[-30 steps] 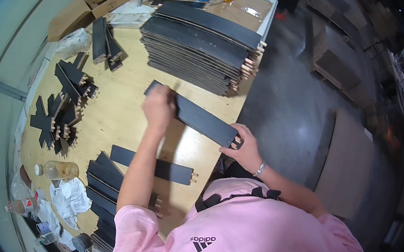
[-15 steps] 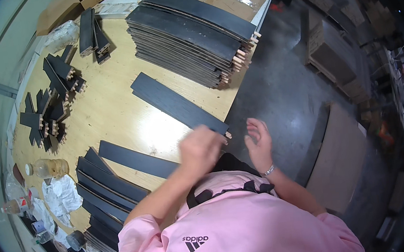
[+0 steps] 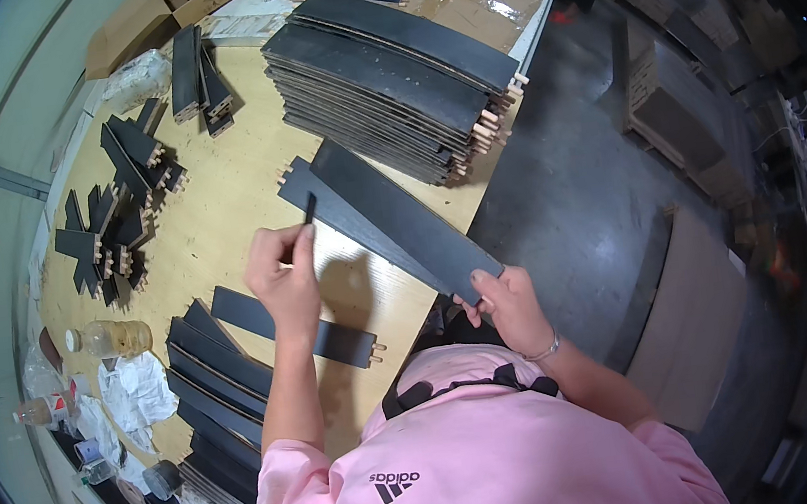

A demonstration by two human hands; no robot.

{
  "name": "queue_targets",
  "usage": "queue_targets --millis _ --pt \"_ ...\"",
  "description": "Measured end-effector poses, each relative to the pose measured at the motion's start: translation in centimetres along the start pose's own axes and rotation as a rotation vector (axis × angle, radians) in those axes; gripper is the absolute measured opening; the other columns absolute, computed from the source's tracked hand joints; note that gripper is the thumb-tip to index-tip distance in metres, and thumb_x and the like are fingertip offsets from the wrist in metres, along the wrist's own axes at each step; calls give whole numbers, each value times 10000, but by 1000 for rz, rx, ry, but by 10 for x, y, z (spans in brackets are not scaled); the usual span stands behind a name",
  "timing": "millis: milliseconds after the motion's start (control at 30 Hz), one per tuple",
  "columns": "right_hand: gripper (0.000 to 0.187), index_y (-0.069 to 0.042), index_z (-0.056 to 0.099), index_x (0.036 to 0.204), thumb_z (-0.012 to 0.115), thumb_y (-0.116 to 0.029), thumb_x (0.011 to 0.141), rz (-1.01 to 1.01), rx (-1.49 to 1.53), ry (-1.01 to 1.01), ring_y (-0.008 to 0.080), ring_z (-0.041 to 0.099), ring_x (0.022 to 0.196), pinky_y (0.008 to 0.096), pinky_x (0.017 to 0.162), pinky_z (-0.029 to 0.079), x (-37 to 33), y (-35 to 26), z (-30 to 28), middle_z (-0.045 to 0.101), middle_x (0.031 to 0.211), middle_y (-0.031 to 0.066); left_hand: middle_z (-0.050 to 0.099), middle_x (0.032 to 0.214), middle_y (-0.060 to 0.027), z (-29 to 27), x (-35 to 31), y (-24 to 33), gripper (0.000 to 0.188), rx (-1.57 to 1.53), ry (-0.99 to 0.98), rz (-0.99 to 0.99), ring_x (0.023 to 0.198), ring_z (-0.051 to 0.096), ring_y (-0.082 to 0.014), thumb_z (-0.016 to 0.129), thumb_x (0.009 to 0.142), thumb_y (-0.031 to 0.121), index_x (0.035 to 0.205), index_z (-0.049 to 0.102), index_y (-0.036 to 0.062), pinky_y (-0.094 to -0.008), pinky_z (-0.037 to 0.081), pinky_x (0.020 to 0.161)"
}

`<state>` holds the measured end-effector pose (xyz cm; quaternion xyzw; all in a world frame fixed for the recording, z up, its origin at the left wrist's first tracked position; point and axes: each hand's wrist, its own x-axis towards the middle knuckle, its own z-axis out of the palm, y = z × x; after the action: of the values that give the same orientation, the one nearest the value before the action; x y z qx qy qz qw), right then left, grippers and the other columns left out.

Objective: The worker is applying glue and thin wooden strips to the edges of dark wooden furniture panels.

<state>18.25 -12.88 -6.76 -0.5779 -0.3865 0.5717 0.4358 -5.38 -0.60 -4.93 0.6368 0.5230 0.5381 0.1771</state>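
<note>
My left hand [image 3: 286, 276] is closed in a pinch on a thin black stick [image 3: 310, 209], whose kind I cannot make out. The stick stands over the left part of a black board [image 3: 344, 221] with wooden dowels at its far end. A second black board [image 3: 396, 205] partly overlaps that one, slanting from the far left to the near right. Thumb on top, my right hand [image 3: 509, 307] grips the near right end of the overlapping board. Whether the lower board is also in this grip is hidden. Another dowelled board [image 3: 339, 340] lies on the table below my left forearm.
A tall stack of black boards [image 3: 373, 84] with dowels stands at the far side of the table [image 3: 225, 193]. Short dark pieces [image 3: 109, 233] are heaped at left, near a yellowish bottle [image 3: 112, 338]. More boards [image 3: 212, 376] are piled near left. Large cartons [image 3: 678, 107] stand beyond the table's right edge.
My left hand has moved left and up, and the black stick now shows in it. My right hand has closed on a board's end. Two overlapping boards now show where one did.
</note>
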Motion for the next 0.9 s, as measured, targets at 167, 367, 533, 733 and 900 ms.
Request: queue_targets --millis 167,367,533,733,900 --pt "317 56 587 1028 480 -242 1006 220 700 -134 176 575 660 306 548 452 -1 24 -4 636 854 132 548 630 -83 26 -33 23 82 -9 -257 220 529 537 -208 751 734 10 736 669 17 -315 415 469" --pt "381 39 609 945 497 -319 1014 270 577 -145 165 597 590 294 521 478 -3 29 -2 629 746 110 549 677 -102 49 -72 33 112 -6 -510 427 598 571 -274 741 692 41 757 651 53 -366 444 502" --pt "500 19 624 847 462 -421 1020 461 346 -102 153 568 499 268 481 463 -10 31 -5 583 605 81 607 745 -111 53 7 -55 51 290 -278 262 702 620 -313 668 736 73 781 646 81 -401 502 594" --pt "539 30 611 877 441 -462 1018 441 428 -77 153 583 540 264 515 486 -18 34 -1 593 667 87 610 791 -97 24 94 -119 48 669 -96 183 727 620 -316 678 751 89 773 635 86 -428 488 620" --pt "743 4 609 920 213 -619 1000 412 514 -74 168 600 583 296 544 502 -19 40 -5 612 735 100 545 753 -115 52 29 -65 112 456 -194 382 703 575 -324 645 675 26 754 576 66 -446 463 589"
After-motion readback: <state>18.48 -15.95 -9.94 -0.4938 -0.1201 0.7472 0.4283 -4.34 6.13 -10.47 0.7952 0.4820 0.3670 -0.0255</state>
